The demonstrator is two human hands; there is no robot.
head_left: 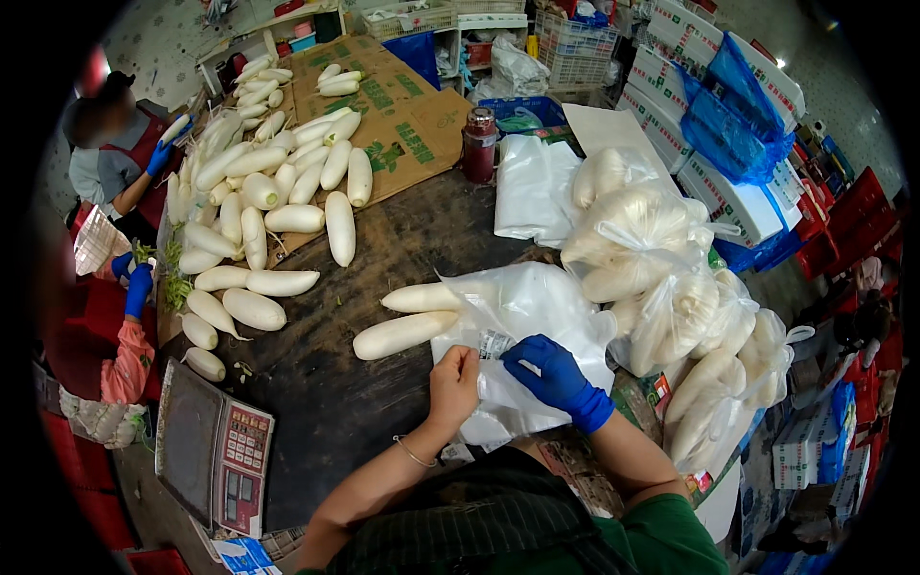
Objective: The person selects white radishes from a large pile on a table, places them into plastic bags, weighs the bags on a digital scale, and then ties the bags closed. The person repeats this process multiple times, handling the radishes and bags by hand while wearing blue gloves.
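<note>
A bare left hand [453, 385] and a blue-gloved right hand [551, 374] work close together over a clear plastic bag [551, 302] spread on a dark worktop [331, 388]. The left hand, a bracelet [414, 452] at its wrist, is closed, thumb against bent fingers, pinching the bag's film. The right hand's fingers curl down onto the same bag, partly spread; their tips are too obscured to tell whether they grip. A small printed label [494, 343] shows on the film between the two.

Just beyond the left hand lie two white radishes [404, 335], side by side, their right ends meeting the bag; whether those ends sit inside or under the film cannot be told. Farther ahead and to the left of the hands, loose radishes [259, 192] are heaped, some on flattened cardboard [407, 144]. To the right of the right hand, filled bags of radishes [637, 240] are piled, while a stack of flat bags [532, 187] lies ahead of it, near a dark red flask [479, 149]. Left of the left hand stands a scale [213, 450]; farther off, a co-worker's gloved hand [158, 158] holds a radish.
</note>
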